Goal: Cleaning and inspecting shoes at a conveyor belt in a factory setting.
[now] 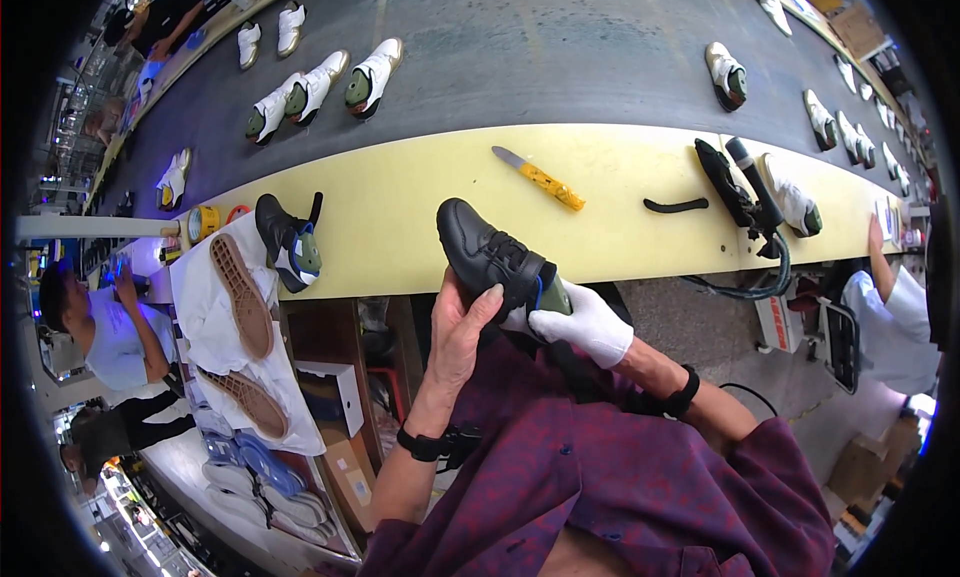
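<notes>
Grey belt (560, 57) behind, yellow bench (390, 207) nearer, and here's the black shoe (485, 249), over the bench's near edge! Left hand (462, 329), bare, grips its side; right hand (592, 327), gloved, clasps the heel end. Knife (540, 180) lies beyond.

Black, blue-trimmed shoe (488, 249), pale-yellow tabletop (390, 217), white glove (592, 327), purple-and-red patterned shirt (650, 467)

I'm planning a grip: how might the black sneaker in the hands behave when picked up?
The black sneaker probably keeps its shape, as a green last sits in its opening. That insert may make it heavier than an empty one. Its smooth-looking toe could be slippery.
</notes>
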{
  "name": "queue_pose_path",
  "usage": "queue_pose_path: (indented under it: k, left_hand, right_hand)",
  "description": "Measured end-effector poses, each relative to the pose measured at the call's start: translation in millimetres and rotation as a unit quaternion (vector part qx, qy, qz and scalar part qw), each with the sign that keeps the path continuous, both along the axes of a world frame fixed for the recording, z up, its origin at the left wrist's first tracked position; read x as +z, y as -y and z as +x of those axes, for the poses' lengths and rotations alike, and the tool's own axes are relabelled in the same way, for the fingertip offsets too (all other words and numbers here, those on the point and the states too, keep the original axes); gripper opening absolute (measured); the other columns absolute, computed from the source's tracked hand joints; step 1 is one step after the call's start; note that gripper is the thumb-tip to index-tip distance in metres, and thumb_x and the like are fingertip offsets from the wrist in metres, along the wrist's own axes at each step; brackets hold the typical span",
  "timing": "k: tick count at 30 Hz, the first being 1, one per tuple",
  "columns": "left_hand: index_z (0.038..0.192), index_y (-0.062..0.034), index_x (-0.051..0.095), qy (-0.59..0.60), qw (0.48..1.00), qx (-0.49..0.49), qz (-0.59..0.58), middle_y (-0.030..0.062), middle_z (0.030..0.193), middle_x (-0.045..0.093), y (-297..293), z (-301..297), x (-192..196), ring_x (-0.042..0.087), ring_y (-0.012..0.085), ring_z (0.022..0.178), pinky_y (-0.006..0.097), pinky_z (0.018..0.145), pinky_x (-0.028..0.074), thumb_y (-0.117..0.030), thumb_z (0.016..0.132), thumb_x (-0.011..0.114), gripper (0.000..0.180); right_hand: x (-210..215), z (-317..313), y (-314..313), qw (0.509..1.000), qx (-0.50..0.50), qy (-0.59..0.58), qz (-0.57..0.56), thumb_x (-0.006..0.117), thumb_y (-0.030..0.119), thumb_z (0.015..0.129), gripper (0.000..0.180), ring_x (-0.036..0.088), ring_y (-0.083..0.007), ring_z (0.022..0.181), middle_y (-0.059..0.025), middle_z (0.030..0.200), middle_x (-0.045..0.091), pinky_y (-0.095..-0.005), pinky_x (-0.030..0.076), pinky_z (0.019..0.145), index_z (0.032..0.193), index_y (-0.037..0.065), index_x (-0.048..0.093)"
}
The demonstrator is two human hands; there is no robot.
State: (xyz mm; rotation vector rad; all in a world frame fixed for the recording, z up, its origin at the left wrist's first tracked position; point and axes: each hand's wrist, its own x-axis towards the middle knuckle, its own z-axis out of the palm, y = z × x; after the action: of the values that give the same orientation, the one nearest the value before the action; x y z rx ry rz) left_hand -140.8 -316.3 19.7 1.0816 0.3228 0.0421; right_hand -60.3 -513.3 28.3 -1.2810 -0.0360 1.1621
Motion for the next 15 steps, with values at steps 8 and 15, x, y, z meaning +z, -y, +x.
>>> queue_pose_path:
  k: [8,15]
  left_hand:
    - [0.142,0.0027,0.050,-0.056,0.974,0.129,0.180,0.0119,0.121,0.064,-6,13,2,0.066,0.0197,0.107,0.034,0.087,0.058,-0.022,0.088,0.081,0.067]
    - [0.156,0.0059,0.036,-0.177,0.889,0.108,0.408,0.0384,0.140,0.055,-19,48,-79,0.059,0.0520,0.126,0.053,0.106,0.050,-0.051,0.090,0.072,0.095]
  right_hand:
    - [-6,7,-44,0.748,0.015,0.646,-0.149,0.082,0.008,0.081,0.054,0.065,-0.0425,0.111,-0.0221,0.120,0.067,-0.0483,0.054,0.096,0.131,0.001,0.065]
    - [-57,64,-56,0.657,0.143,0.721,-0.169,0.069,0.016,0.094,0.021,0.070,-0.0405,0.085,-0.0169,0.094,0.071,-0.0497,0.056,0.072,0.113,0.006,0.070]
